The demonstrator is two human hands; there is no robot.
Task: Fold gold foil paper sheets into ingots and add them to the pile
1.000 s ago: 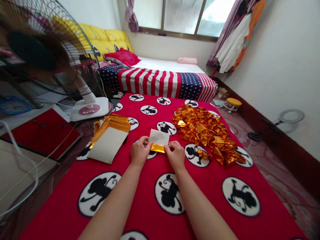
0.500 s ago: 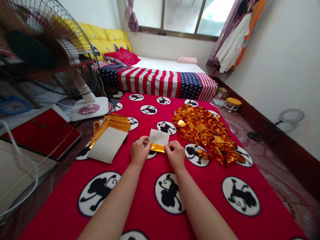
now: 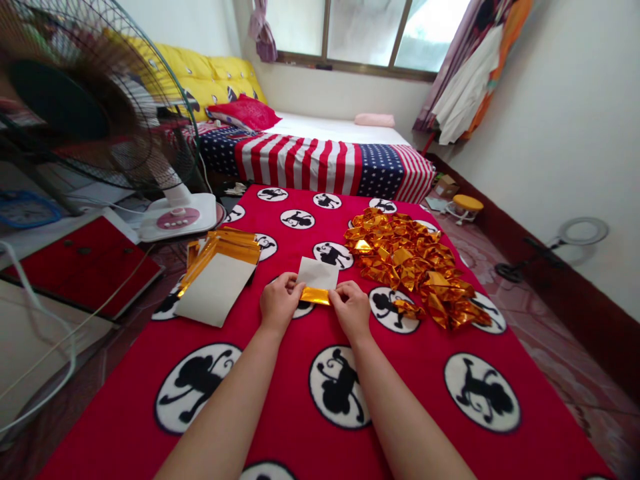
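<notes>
A small sheet of foil paper (image 3: 319, 273) lies on the red cloth (image 3: 280, 400) with monkey prints; its near edge is folded over and shows gold, the rest is pale. My left hand (image 3: 281, 300) pinches the left end of the gold fold. At the right end of the same fold, my right hand (image 3: 351, 308) grips it between thumb and fingers. To the left lies a stack of gold foil sheets (image 3: 233, 243), with a pale sheet (image 3: 216, 290) face up on top. A heap of folded gold foil pieces (image 3: 405, 250) is on the right.
A standing fan (image 3: 179, 217) with blurred blades is at the left, beside a red panel (image 3: 90, 267). Beyond the cloth is a bed (image 3: 310, 160) with a flag-patterned cover. On the floor at the right are a yellow stool (image 3: 468, 203) and a ring lamp (image 3: 583, 231).
</notes>
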